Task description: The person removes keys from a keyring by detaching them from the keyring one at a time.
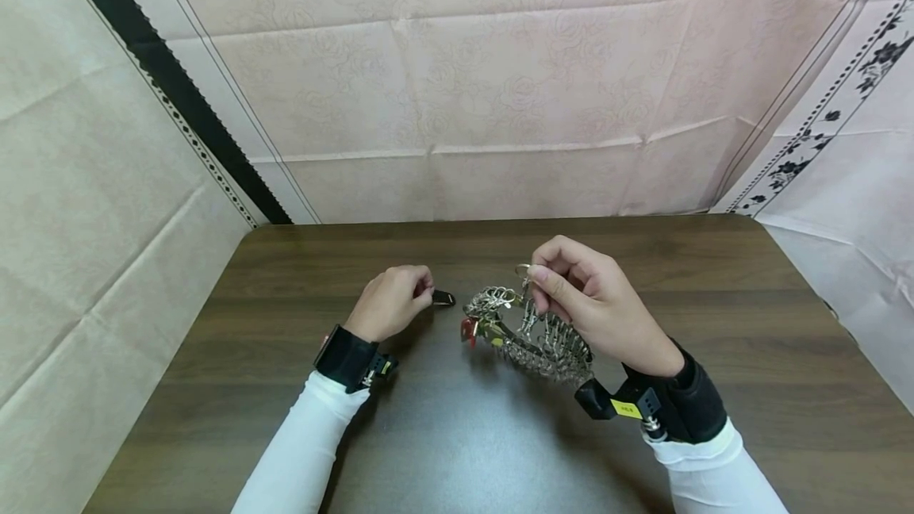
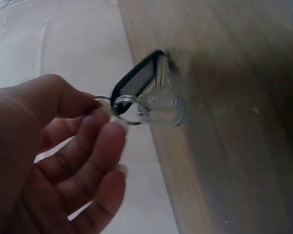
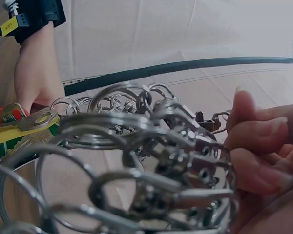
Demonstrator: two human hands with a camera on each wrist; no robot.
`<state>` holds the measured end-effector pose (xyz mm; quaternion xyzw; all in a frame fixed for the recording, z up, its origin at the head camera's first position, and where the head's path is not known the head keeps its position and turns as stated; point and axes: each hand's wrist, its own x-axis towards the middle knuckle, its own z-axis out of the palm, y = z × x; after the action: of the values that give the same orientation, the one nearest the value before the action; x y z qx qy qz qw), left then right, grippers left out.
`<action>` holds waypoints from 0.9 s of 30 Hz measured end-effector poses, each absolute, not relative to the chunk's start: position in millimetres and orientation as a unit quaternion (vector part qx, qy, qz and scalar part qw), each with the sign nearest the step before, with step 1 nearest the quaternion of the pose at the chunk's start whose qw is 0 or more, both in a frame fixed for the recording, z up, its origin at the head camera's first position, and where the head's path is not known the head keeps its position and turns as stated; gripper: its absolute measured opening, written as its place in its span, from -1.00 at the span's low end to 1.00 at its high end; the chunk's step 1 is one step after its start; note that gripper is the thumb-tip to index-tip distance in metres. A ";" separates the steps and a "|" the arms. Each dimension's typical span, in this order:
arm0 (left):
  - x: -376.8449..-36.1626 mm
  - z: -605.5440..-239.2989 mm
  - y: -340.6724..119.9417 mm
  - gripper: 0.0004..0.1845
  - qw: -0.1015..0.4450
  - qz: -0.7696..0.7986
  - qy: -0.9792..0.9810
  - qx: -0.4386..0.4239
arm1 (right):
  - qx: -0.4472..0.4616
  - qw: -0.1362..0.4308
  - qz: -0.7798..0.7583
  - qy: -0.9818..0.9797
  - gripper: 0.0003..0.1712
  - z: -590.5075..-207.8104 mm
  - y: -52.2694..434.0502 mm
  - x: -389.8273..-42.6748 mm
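My left hand (image 1: 393, 300) pinches a split ring (image 2: 129, 108) between thumb and fingers. From that ring hang a silver key (image 2: 162, 97) and a black key tag (image 2: 136, 80), low over the table. Higher up and to the right, my right hand (image 1: 596, 300) pinches one end of a bunch of metal key rings (image 1: 550, 343) with swivel clasps. The bunch droops in a loop beneath that hand. A red tag (image 1: 469, 329) hangs at its left side, and yellow and green tags (image 3: 27, 139) show close to it in the right wrist view.
The brown wooden table (image 1: 243, 387) lies under both hands. Pale patterned cloth (image 1: 457, 101) stands behind its far edge, with more cloth at the left and right. Black wrist straps with small cameras (image 1: 596, 399) sit on both wrists, the right one close to the rings.
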<state>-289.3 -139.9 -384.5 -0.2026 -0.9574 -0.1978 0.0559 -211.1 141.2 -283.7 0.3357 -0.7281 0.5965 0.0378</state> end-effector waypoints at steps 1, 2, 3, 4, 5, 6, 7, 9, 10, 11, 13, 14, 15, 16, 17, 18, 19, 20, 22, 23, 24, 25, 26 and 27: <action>-289.7 -385.4 -140.5 -0.92 0.047 -0.194 -0.960 -0.197 | 0.337 0.037 0.596 -0.728 -0.90 -283.8 141.2 -211.1; -290.1 -386.4 -141.3 -0.91 0.037 -0.190 -0.962 -0.192 | 0.337 0.035 0.596 -0.728 -0.90 -283.9 141.1 -211.0; -290.4 -387.2 -142.0 -0.90 0.026 -0.186 -0.964 -0.187 | 0.338 0.034 0.595 -0.728 -0.90 -283.9 140.9 -211.0; -290.7 -388.0 -142.8 -0.90 0.016 -0.181 -0.966 -0.182 | 0.338 0.034 0.595 -0.728 -0.90 -284.0 140.7 -211.0; -290.9 -388.7 -143.5 -0.89 0.007 -0.177 -0.968 -0.179 | 0.339 0.033 0.594 -0.729 -0.90 -284.0 140.5 -210.9; -291.2 -389.6 -144.2 -0.88 -0.002 -0.171 -0.969 -0.176 | 0.338 0.033 0.594 -0.729 -0.90 -284.1 140.3 -210.8; -291.5 -390.4 -144.8 -0.88 -0.008 -0.166 -0.971 -0.173 | 0.338 0.032 0.593 -0.730 -0.90 -284.2 140.2 -210.8; -291.8 -391.6 -145.7 -0.88 -0.019 -0.158 -0.973 -0.169 | 0.337 0.030 0.592 -0.731 -0.91 -284.3 139.8 -210.8; -292.0 -392.2 -146.1 -0.88 -0.023 -0.156 -0.973 -0.168 | 0.337 0.030 0.592 -0.731 -0.91 -284.4 139.7 -210.8; -292.1 -392.7 -146.3 -0.87 -0.026 -0.154 -0.974 -0.166 | 0.336 0.029 0.592 -0.732 -0.91 -284.5 139.7 -210.9; -292.5 -393.4 -146.3 -0.87 -0.032 -0.154 -0.974 -0.162 | 0.336 0.027 0.592 -0.732 -0.91 -284.6 139.5 -211.0; -292.4 -393.5 -146.3 -0.87 -0.034 -0.154 -0.974 -0.161 | 0.336 0.027 0.592 -0.732 -0.91 -284.7 139.4 -211.0; -292.3 -393.3 -146.0 -0.87 -0.035 -0.154 -0.974 -0.160 | 0.336 0.027 0.592 -0.732 -0.90 -284.8 139.3 -211.1; -292.2 -392.9 -145.6 -0.88 -0.033 -0.154 -0.974 -0.161 | 0.336 0.026 0.592 -0.732 -0.90 -284.9 139.2 -211.1; -291.8 -391.9 -145.0 -0.89 -0.031 -0.155 -0.974 -0.163 | 0.336 0.025 0.592 -0.732 -0.90 -284.9 139.0 -211.0; -291.5 -390.6 -144.3 -0.89 -0.027 -0.156 -0.973 -0.165 | 0.336 0.024 0.592 -0.732 -0.91 -285.0 138.9 -211.1; -290.5 -388.5 -143.2 -0.90 -0.020 -0.158 -0.973 -0.170 | 0.336 0.023 0.592 -0.732 -0.91 -285.0 138.8 -211.1; -289.3 -386.0 -141.8 -0.91 -0.008 -0.161 -0.971 -0.175 | 0.336 0.023 0.593 -0.732 -0.91 -285.0 138.7 -211.1; -285.7 -379.5 -138.0 -0.92 0.020 -0.168 -0.967 -0.188 | 0.336 0.022 0.593 -0.731 -0.91 -284.9 138.5 -211.2; -283.2 -375.3 -135.9 -0.93 0.034 -0.173 -0.965 -0.195 | 0.336 0.023 0.593 -0.731 -0.91 -284.8 138.5 -211.2; -280.5 -371.0 -133.5 -0.93 0.050 -0.179 -0.962 -0.202 | 0.335 0.024 0.594 -0.731 -0.91 -284.7 138.4 -211.3; -277.3 -366.0 -130.9 -0.93 0.066 -0.185 -0.958 -0.211 | 0.334 0.026 0.594 -0.731 -0.92 -284.6 138.3 -211.4; -274.0 -361.0 -128.4 -0.93 0.080 -0.193 -0.953 -0.218 | 0.333 0.027 0.595 -0.731 -0.92 -284.6 138.2 -211.4; -270.4 -355.8 -126.1 -0.93 0.091 -0.200 -0.949 -0.224 | 0.332 0.029 0.595 -0.731 -0.92 -284.6 138.1 -211.4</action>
<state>-270.4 -126.1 -355.8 -0.2237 -0.9495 -0.2003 0.0911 -211.4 138.1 -284.6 0.3320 -0.7313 0.5951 0.0288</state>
